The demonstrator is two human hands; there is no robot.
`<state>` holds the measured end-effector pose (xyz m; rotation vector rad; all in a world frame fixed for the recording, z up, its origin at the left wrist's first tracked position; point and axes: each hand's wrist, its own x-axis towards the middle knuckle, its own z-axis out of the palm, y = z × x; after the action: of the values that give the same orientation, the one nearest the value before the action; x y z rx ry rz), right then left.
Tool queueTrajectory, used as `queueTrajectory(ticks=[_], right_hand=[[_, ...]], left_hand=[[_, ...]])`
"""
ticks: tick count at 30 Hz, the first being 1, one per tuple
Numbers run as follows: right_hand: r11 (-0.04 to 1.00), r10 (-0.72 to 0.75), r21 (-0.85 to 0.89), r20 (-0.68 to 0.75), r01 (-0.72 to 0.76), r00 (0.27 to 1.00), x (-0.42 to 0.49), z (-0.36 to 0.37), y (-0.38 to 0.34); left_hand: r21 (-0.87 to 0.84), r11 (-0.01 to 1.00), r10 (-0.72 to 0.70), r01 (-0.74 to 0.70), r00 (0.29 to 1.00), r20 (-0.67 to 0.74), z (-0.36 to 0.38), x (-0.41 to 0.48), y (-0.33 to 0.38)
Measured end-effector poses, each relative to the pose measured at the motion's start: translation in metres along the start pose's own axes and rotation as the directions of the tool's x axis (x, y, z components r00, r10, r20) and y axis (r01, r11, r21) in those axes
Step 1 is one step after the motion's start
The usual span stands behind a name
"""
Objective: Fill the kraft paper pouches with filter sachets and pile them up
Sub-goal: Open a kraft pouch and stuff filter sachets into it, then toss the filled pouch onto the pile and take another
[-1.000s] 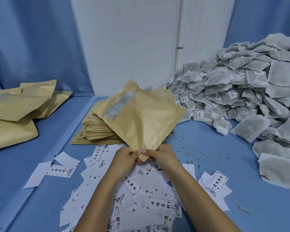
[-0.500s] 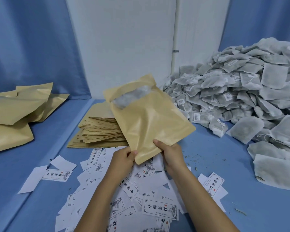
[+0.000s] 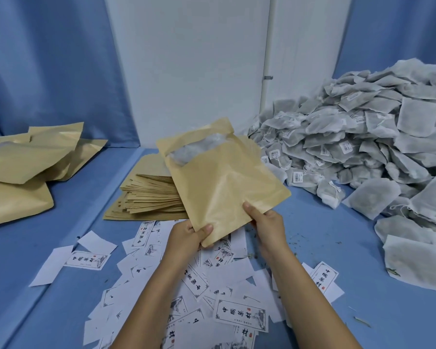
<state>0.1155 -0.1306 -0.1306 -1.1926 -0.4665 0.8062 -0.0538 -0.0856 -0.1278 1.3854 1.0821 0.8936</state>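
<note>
**Left hand (image 3: 186, 235) and right hand (image 3: 267, 222) clamp one kraft pouch (image 3: 222, 182)**

At centre frame the left hand pinches the kraft pouch at its bottom corner, thumb on the front face. The right hand grips the lower edge just beside it, thumb also on the front. The pouch is lifted off the blue table (image 3: 363, 311) and tilted, and a pale filter sachet (image 3: 199, 149) shows near its top edge. A stack of flat empty pouches (image 3: 149, 197) lies behind it. Filled pouches (image 3: 23, 167) are piled at the left edge of the frame. A large sachet heap (image 3: 363, 147) fills the right side. Printed cards (image 3: 239, 314) are scattered under the forearms at lower centre.
</note>
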Motion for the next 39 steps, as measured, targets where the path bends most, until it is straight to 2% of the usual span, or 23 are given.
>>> queueTrajectory(ticks=[4,7,9,11,13,15,18,21,25,30,32,33,34,35,36,37,38,39], right_hand=[[0.982,0.036,0.191,-0.147,-0.007,0.988,0.015,-0.018,-0.005],[0.986,0.057,0.162,-0.15,-0.033,0.987,0.018,-0.023,-0.005],[0.981,0.096,0.18,-0.093,-0.078,0.991,0.017,-0.022,-0.008],[0.986,0.074,0.15,-0.035,-0.068,0.997,0.015,-0.021,-0.016],[1.0,-0.017,-0.024,-0.024,0.016,1.0,0.01,-0.016,-0.024],[0.987,-0.099,-0.127,-0.01,0.097,0.995,0.004,-0.003,-0.03],[0.984,-0.124,-0.113,0.106,0.136,0.987,-0.008,0.036,-0.037],[0.996,-0.063,-0.055,0.187,0.075,0.98,-0.017,0.079,-0.04],[0.996,0.075,-0.074,0.282,-0.057,0.956,-0.038,0.138,-0.019],[0.98,0.191,-0.107,0.31,-0.165,0.932,-0.073,0.204,0.022],[0.975,0.208,-0.012,0.384,-0.22,0.9,-0.082,0.236,0.024],[0.964,0.2,0.063,0.461,-0.257,0.864,-0.085,0.254,0.02],[0.948,0.181,0.123,0.548,-0.292,0.816,-0.087,0.273,0.015],[0.928,0.169,0.159,0.624,-0.336,0.763,-0.088,0.29,0.009],[0.908,0.18,0.167,0.671,-0.383,0.719,-0.087,0.304,0.002],[0.892,0.198,0.161,0.701,-0.422,0.686,-0.086,0.316,-0.003],[0.892,0.217,0.133,0.713,-0.432,0.667,-0.084,0.323,-0.003],[0.904,0.234,0.086,0.719,-0.418,0.654,-0.084,0.325,-0.001]], left_hand=[[0.106,0.994,0.033,-0.028,0.998,-0.045,-0.005,0.002,-0.004],[0.227,0.972,0.081,-0.065,0.995,-0.059,-0.006,0.005,-0.006],[0.246,0.965,0.114,-0.09,0.99,-0.086,-0.007,0.008,-0.005],[0.223,0.968,0.14,-0.117,0.986,-0.09,-0.012,0.01,0.003],[0.19,0.974,0.141,-0.123,0.987,-0.082,-0.019,0.014,0.014],[0.18,0.976,0.136,-0.121,0.988,-0.078,-0.032,0.02,0.029],[0.138,0.988,0.089,-0.073,0.989,-0.115,-0.066,0.027,0.048],[0.044,0.997,-0.056,0.063,0.988,-0.142,-0.114,0.027,0.054],[-0.061,0.981,-0.193,0.186,0.969,-0.151,-0.183,0.0,0.043],[-0.136,0.958,-0.274,0.254,0.949,-0.157,-0.266,-0.038,0.025],[-0.286,0.943,-0.233,0.172,0.952,-0.198,-0.296,-0.041,0.029],[-0.455,0.888,-0.192,0.072,0.956,-0.223,-0.309,-0.038,0.036],[-0.635,0.77,-0.139,-0.06,0.956,-0.259,-0.321,-0.033,0.047],[-0.768,0.616,-0.092,-0.176,0.952,-0.292,-0.329,-0.028,0.058],[-0.817,0.525,-0.061,-0.24,0.946,-0.317,-0.334,-0.022,0.068],[-0.803,0.545,-0.057,-0.242,0.944,-0.324,-0.336,-0.018,0.078],[-0.701,0.689,-0.08,-0.183,0.943,-0.324,-0.335,-0.014,0.084],[-0.519,0.852,-0.106,-0.074,0.945,-0.309,-0.33,-0.011,0.086]])
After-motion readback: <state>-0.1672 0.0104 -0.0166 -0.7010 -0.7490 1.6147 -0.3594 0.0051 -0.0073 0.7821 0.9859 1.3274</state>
